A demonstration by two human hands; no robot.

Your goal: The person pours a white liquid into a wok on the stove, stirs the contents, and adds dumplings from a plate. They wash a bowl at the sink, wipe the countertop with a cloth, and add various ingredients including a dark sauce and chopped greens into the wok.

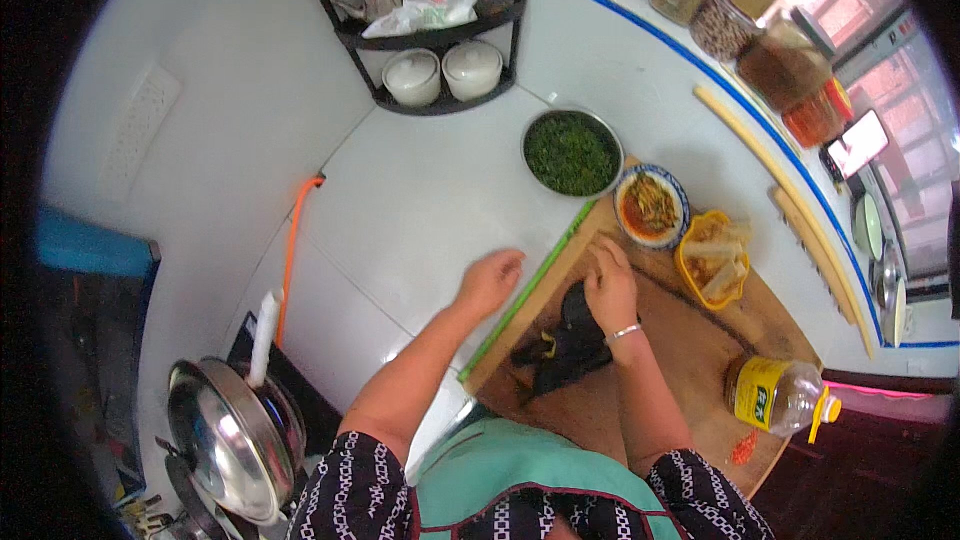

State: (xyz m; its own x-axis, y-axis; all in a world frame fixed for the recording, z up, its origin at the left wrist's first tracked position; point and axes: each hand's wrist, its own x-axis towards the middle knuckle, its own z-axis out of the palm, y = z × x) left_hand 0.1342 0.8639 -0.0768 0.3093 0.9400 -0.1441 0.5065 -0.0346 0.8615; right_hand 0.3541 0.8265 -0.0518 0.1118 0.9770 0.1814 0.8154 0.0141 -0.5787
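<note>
Here's our left hand (492, 281), loosely curled, empty above the white counter (390, 200), our right hand (610, 285), fingers loosely extended, black bundle (568, 348) partly beneath it on the wooden board (685, 370), contact we can't tell

Teal apron (520, 458), black white-patterned sleeves (355, 488), silver bracelet (622, 334)

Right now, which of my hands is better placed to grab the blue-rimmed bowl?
Probably your right hand: it's over the wooden board, close to the blue-rimmed bowl. Your left hand is farther off, over the white counter.
</note>
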